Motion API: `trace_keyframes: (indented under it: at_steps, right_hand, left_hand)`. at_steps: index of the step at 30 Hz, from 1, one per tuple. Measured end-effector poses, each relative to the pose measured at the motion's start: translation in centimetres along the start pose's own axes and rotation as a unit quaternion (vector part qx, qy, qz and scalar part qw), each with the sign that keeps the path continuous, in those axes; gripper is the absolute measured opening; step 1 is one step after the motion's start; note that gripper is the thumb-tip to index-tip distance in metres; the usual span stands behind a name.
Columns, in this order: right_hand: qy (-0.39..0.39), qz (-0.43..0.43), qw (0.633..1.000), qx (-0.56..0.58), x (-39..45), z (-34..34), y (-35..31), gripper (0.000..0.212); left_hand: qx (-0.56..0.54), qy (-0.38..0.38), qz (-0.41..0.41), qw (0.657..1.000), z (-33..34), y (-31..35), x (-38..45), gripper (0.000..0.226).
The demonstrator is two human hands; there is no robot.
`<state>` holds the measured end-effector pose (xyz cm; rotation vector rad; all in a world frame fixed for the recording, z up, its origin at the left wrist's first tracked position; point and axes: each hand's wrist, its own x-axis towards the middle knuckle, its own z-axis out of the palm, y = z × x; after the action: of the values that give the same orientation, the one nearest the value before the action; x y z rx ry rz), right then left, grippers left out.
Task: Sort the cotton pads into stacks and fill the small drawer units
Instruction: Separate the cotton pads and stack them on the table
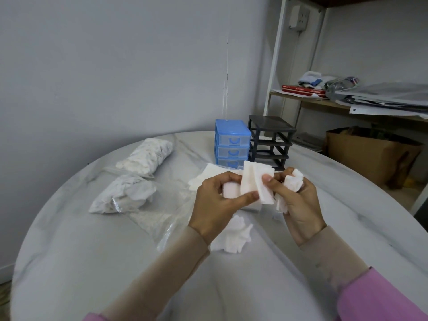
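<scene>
Marbled grey-white tabletop [69, 262] fills the head view, round-edged, set against a plain pale wall with a shelving unit [289, 105] at far right.

Both hands work just above its centre. Left hand [215, 205] has its fingers curled round a small stack of square cotton pads [254, 181], thumb pressed along the lower edge; right hand [301, 205] pinches the same stack's right side with its thumb while its other fingers curl round a crumpled wad of pads [293, 180]. More loose pads [234, 237] lie on the tabletop under the wrists, and a flat spread of them [208, 172] sits just beyond the left hand.

2 clear bags of pads [146, 156] and [122, 195] lie at left. At far centre stand the blue drawer unit [232, 142], its 3 drawers closed, and, touching its right side, a black drawer frame [271, 140] that appears to have no drawers in it.

Judged from this, the step is squaring a stack: edges should be aligned between both thumbs and tapped flush, with the crumpled wad set down first so the right hand is free.

Red books [303, 89] on the shelf carry white lettering too small to read; no other writing is legible.
</scene>
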<state>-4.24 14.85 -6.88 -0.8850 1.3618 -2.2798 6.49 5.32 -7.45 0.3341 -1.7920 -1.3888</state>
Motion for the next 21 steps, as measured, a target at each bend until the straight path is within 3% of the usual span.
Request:
trace_keyframes:
  at_steps: [3, 9, 16, 19, 21]
  right_hand:
    - [0.002, -0.002, 1.0, 0.001, 0.14, -0.17, 0.08, 0.025]
    - [-0.005, 0.01, 1.0, 0.005, 0.36, -0.38, 0.19, 0.024]
    - [-0.004, 0.005, 1.0, 0.016, 0.28, -0.25, 0.08, 0.025]
    - [-0.002, -0.004, 1.0, 0.009, 0.32, -0.41, 0.09, 0.027]
    - [-0.001, -0.01, 1.0, -0.004, 0.33, -0.39, 0.16, 0.028]
  left_hand:
    - [0.041, 0.012, 0.01, 0.999, 0.04, -0.17, -0.04, 0.021]
    - [0.06, 0.003, 0.013, 0.998, -0.22, -0.53, 0.27, 0.006]
    - [0.132, -0.021, 0.047, 0.99, -0.05, -0.83, 0.28, 0.013]
    - [0.092, -0.01, 0.029, 0.995, 0.05, -0.91, 0.23, 0.009]
    - [0.012, -0.013, -0.012, 1.0, 0.18, -0.78, 0.22, 0.023]
